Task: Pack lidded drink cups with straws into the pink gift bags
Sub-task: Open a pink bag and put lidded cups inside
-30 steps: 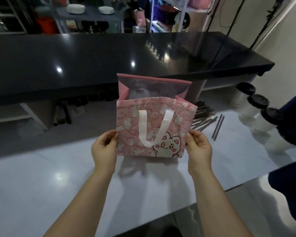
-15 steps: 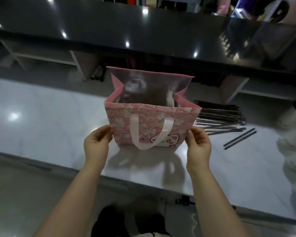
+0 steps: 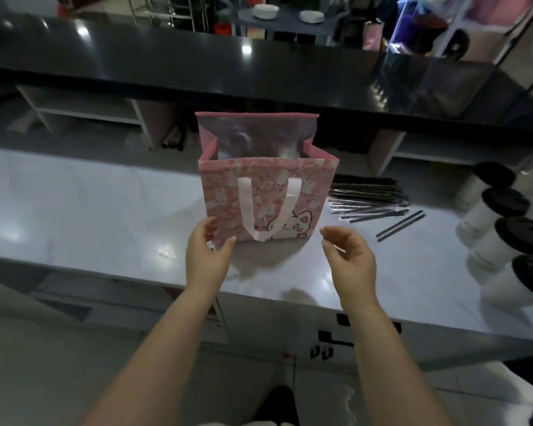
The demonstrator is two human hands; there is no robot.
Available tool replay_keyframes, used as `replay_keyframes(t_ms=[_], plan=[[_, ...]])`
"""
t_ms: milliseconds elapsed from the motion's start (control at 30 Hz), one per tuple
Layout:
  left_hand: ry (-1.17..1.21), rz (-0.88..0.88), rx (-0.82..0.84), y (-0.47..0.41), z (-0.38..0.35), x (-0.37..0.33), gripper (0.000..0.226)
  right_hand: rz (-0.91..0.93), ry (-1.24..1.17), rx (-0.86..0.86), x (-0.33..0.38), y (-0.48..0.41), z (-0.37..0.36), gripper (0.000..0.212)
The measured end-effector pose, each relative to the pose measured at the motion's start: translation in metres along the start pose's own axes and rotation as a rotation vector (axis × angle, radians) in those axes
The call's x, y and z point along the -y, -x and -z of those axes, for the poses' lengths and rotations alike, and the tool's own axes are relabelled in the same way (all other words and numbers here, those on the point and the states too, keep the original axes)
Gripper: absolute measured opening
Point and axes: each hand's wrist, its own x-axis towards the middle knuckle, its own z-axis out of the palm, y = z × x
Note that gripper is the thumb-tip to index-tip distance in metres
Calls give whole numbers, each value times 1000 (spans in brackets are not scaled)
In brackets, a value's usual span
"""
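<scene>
Pink gift bag [image 3: 268, 192] is being stood upright, mouth upward, on the white table [image 3: 105, 210], its lower left corner being touched by the left hand [image 3: 208, 253] (whether it is pinching cannot be told), while the right hand [image 3: 350, 259], empty and loosely curled, is being held just beside it, nearer the lidded cups [image 3: 486, 210] at the right.

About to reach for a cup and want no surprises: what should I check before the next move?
1. Bag upright on the table: ok.
2. Bag mouth open: ok.
3. Bag empty: cannot tell, bottom hidden.
4. Right hand free: ok.
5. Left hand off the bag: cannot tell, fingers at its corner.
6. Cups and straws on the table, right of the bag: ok.
</scene>
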Motion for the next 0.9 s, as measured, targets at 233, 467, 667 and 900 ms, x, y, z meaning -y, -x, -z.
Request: replay_keyframes(t_ms=[233, 467, 667, 900], plan=[[-282, -431, 215, 36, -3, -29, 44, 78, 252, -13, 22, 45, 21, 28], [-499, -670, 371, 99, -22, -49, 42, 98, 494, -15, 28, 103, 49, 38], [-589, -726, 499, 136, -62, -59, 33, 61, 565, -57, 30, 128, 107, 35], [-542, -882, 450, 149, -139, -105, 27, 137, 595, -203, 31, 106, 177, 31]])
